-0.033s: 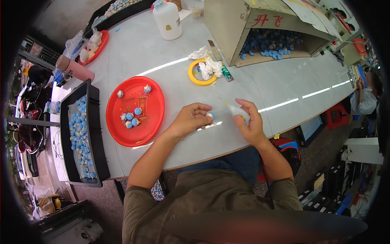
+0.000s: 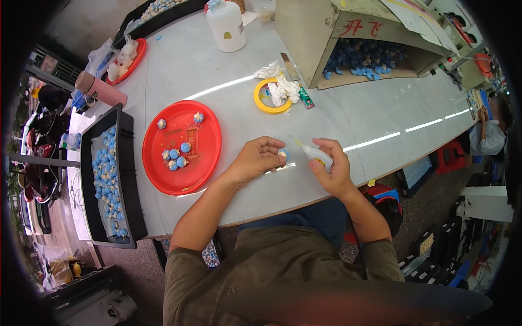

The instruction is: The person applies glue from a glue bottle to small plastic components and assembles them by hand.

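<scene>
Between the thumb and fingers of my left hand (image 2: 255, 160) is a small blue and cream ball (image 2: 284, 154), held just above the table. My right hand (image 2: 336, 171) is closed around a small white squeeze bottle (image 2: 319, 156). Its thin nozzle points up and to the left, and its tip is apart from the ball. To the left of my left hand lies a round red tray (image 2: 209, 163), on which several similar blue and cream balls (image 2: 185, 147) rest, most of them in a cluster.
A black bin (image 2: 130, 179) of blue balls stands at the left edge. Beyond my hands lie a yellow tape roll (image 2: 258, 101) and crumpled white tissue (image 2: 284, 89). A large white bottle (image 2: 225, 27) and an open-fronted box (image 2: 304, 43) with blue pieces stand farther back. Another person (image 2: 486, 133) sits far right.
My right hand has shifted slightly left, and the squeeze bottle has tilted a little. My left hand still holds the ball in nearly the same place.
</scene>
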The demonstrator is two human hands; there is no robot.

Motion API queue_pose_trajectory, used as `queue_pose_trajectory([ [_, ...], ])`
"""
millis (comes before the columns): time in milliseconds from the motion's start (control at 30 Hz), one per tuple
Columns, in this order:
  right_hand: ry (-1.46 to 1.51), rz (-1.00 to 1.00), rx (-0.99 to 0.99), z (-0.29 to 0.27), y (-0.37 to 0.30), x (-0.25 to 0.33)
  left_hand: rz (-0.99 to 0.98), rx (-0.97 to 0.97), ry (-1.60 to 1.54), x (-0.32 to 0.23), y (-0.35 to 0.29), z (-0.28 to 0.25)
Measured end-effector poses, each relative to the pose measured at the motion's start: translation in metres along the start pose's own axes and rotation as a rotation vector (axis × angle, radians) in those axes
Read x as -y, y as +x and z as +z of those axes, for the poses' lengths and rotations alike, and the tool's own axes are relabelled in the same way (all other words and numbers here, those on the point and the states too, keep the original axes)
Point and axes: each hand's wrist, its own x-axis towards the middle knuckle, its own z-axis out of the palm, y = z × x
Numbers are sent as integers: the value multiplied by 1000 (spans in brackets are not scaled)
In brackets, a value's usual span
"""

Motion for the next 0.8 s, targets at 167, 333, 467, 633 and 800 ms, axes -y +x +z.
queue_pose_trajectory([
  [167,-20,-240,9,12,-8,-11,15,91,-12,5,4,-4],
  [333,-69,-336,-35,14,-6,-12,17,103,-6,3,2,-2],
  [467,-101,-299,-14,15,-5,-9,23,103,2,2,0,-2],
  [633,-130,-308,-35,18,-5,-10,2,110,11,1,1,0],
  [800,-231,-422,-99,21,-5,-11,-7,86,6,2,0,-1],
])
